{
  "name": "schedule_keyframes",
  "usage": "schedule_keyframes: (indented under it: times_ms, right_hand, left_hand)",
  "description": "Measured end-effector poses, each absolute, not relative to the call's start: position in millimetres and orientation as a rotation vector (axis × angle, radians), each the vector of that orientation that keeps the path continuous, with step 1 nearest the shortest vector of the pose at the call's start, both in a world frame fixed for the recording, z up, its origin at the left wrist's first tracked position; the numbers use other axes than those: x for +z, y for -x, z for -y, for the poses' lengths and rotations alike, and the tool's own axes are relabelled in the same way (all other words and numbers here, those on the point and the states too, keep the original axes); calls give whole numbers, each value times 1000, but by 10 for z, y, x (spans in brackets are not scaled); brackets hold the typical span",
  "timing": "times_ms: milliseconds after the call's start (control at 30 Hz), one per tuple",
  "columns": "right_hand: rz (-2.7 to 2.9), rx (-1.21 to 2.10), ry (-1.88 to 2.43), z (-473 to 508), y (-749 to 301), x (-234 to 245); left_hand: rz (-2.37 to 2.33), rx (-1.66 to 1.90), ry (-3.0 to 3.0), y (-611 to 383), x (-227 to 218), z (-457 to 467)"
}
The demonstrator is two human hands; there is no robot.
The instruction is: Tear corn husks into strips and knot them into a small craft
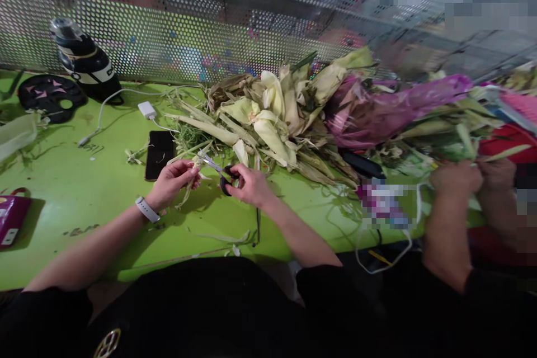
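Between the fingertips of my left hand is a small bundle of pale corn husk strips, some ends hanging down. A white band circles that wrist. My right hand has its fingers through the black handles of a pair of scissors. The slim metal blades point left and reach the husk at my left fingertips; whether they are cutting cannot be made out. Just beyond both hands lies a heap of dried corn husks, yellowish and brown, with thin green shreds at its left edge.
A black phone and white charger lie left of the heap. Farther left stand a dark bottle and a purple box. Perforated metal panel borders the back. At right, a co-worker's hands hold husk.
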State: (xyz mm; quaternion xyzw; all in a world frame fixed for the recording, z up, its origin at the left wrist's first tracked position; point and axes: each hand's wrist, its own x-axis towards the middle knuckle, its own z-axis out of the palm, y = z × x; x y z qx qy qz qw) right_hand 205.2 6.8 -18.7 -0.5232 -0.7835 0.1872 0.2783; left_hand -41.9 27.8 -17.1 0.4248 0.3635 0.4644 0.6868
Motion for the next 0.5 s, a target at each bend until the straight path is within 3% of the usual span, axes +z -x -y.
schedule_keyframes:
  times_ms: [500]
  right_hand:
    - [2137, 491, 1391, -67, -2027, -179]
  left_hand:
    - [-794, 1028, -980, 419, -186, -270]
